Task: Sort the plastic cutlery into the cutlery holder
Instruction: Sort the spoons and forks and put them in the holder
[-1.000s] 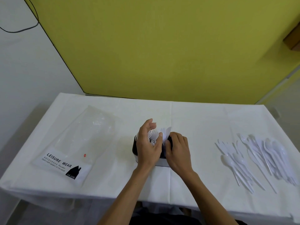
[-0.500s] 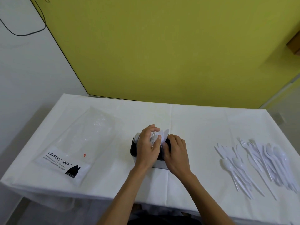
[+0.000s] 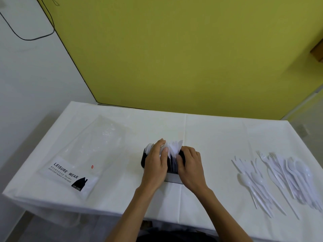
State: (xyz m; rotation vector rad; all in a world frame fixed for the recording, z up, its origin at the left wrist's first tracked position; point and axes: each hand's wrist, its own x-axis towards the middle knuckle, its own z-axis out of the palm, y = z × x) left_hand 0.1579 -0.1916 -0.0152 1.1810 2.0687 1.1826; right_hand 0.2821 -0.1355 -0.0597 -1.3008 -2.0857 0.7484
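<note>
Cutlery holder [image 3: 144, 158], black, sits mid-table [image 3: 213, 137], near the front edge. Both forearms reach in from 6 o'clock, palms down. Left hand [image 3: 155, 163] covers the holder's 9 o'clock half, fingers and thumb curled round the upright cutlery [image 3: 173, 149] standing in it. Right hand [image 3: 189, 169] lies over the 3 o'clock end, fingers bent, tips against the blades; grip cannot be told. Loose cutlery [image 3: 279, 177] lies well apart at 3 o'clock, plastic bag [image 3: 83, 159] at 9 o'clock.

- Cutlery holder [image 3: 143, 160]: mostly covered by the left hand [image 3: 154, 165] and right hand [image 3: 189, 169]; compartments are indistinguishable.
- Upright cutlery [image 3: 174, 148]: lower parts are hidden.
- Loose cutlery [image 3: 286, 173], 3 o'clock of the holder: cut off at the right edge.
- Bag [image 3: 83, 154], 9 o'clock: the small print is illegible.
</note>
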